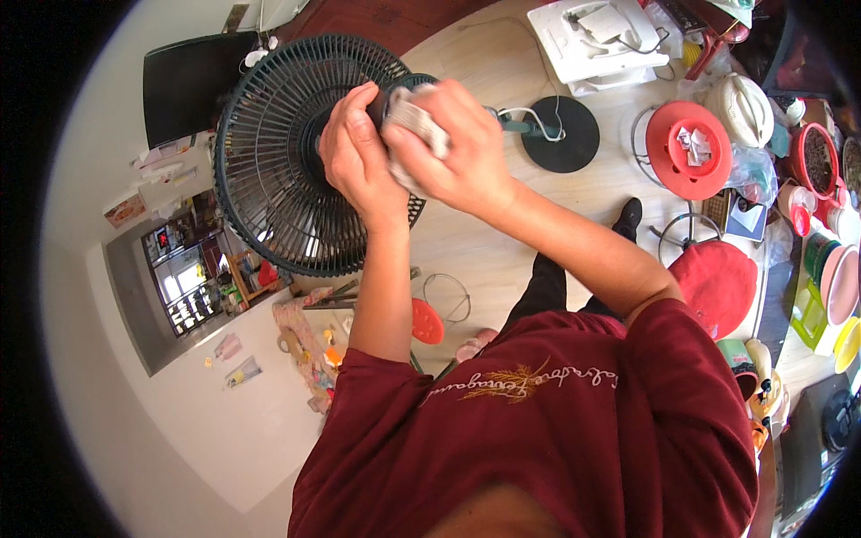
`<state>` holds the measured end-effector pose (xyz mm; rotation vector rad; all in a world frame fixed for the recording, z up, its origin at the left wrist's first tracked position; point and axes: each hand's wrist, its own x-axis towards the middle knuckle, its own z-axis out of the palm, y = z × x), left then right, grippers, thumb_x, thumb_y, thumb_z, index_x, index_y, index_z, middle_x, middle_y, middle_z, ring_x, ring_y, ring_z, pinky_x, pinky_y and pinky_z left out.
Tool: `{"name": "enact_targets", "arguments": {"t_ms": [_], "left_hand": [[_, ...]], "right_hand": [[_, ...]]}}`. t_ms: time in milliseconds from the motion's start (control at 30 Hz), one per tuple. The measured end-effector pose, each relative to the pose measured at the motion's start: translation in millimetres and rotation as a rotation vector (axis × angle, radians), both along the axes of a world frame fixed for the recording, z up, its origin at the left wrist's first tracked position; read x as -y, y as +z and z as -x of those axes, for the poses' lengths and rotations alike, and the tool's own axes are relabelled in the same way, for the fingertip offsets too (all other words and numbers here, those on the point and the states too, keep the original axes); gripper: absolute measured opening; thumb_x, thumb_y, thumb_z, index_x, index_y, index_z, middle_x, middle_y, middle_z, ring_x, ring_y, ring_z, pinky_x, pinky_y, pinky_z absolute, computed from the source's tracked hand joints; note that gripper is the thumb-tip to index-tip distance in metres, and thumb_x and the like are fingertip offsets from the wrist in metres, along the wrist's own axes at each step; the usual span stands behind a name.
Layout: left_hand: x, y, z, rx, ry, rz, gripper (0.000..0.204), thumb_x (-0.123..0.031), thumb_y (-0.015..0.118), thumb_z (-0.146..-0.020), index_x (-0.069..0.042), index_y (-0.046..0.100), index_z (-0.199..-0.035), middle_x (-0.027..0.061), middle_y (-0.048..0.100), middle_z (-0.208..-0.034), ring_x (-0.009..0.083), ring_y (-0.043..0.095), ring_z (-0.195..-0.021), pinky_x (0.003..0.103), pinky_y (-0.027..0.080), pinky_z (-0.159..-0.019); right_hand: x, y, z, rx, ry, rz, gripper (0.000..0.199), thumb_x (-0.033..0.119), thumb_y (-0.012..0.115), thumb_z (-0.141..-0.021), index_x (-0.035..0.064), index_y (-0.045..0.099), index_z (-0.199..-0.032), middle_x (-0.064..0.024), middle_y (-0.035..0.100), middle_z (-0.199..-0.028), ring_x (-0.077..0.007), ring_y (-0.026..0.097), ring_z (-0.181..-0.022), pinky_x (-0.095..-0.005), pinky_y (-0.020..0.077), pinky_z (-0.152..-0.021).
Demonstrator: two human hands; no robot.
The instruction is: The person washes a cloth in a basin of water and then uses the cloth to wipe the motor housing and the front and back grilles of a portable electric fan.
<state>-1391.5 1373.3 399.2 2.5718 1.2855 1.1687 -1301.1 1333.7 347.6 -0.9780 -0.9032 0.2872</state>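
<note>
A standing fan with a round dark green wire grille [260, 161] is in front of me, its grille turned to the left. My left hand [363, 166] is closed round the dark housing behind the grille, its fingers pressed together. In my right hand [462, 148] is a crumpled greyish-white cloth [417, 125], which lies against the same housing right beside my left hand. Most of the housing is hidden under both hands. The fan's pole runs off to the right, to a round black base [560, 148] on the floor, with a white cord near it.
A red round stool [659, 148] with paper scraps on it stands right of the base. A red-covered seat [713, 287] is by my right elbow. Beyond them are basins [841, 285], bags and a white pot-like appliance [740, 108]. A white plastic frame [596, 40] lies at the back.
</note>
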Motion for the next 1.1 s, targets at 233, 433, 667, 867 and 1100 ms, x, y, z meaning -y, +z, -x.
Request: {"name": "enact_targets", "arguments": {"t_ms": [233,433,667,867,1100], "left_hand": [[6,9,7,-0.034,-0.054,0.097,0.028,-0.017,0.045,-0.098,0.000,0.065,-0.107,0.0139,0.066,-0.111,0.0301,0.060,-0.108,0.040,0.040,-0.097],[5,59,32,-0.589,-0.193,0.264,0.107,-0.044,0.084,-0.058,-0.007,0.035,-0.146,0.0169,0.031,-0.152,0.0395,0.024,-0.141,0.051,0.019,-0.113],[0,38,27,-0.569,-0.232,0.173,0.115,-0.028,0.091,-0.042,-0.010,0.038,-0.142,0.0116,0.046,-0.139,0.0314,0.040,-0.131,0.049,0.026,-0.108],[-3,43,19,-0.553,-0.201,0.200,0.114,-0.027,0.091,-0.039,-0.011,0.041,-0.140,0.0106,0.048,-0.138,0.0316,0.041,-0.129,0.047,0.028,-0.108],[-2,40,22,-0.521,-0.220,0.192,0.106,-0.029,0.090,-0.043,-0.010,0.044,-0.137,0.0105,0.050,-0.135,0.0323,0.043,-0.128,0.047,0.028,-0.107]], "right_hand": [[0,-92,-51,-0.728,0.282,0.716,0.030,0.034,0.066,-0.086,0.0049,0.065,-0.096,-0.0103,0.068,-0.088,-0.0221,0.067,-0.078,-0.0360,0.0539,-0.067],[10,-55,-88,-1.259,0.623,0.110,0.055,0.039,0.055,-0.095,-0.0006,0.046,-0.131,-0.0143,0.059,-0.123,-0.0259,0.059,-0.112,-0.0424,0.0454,-0.099],[3,-15,-31,0.150,0.135,-0.076,0.055,0.023,0.074,-0.071,0.0060,0.055,-0.120,-0.0158,0.059,-0.107,-0.0352,0.058,-0.101,-0.0414,0.0484,-0.087],[-37,-35,-35,-0.151,0.038,0.172,0.039,0.022,0.074,-0.069,0.0035,0.060,-0.100,-0.0174,0.060,-0.097,-0.0355,0.059,-0.089,-0.0414,0.0493,-0.079],[28,-16,-17,-0.044,0.244,0.041,0.048,0.017,0.072,-0.062,0.0054,0.065,-0.108,-0.0164,0.063,-0.103,-0.0332,0.062,-0.086,-0.0398,0.0518,-0.079]]}}
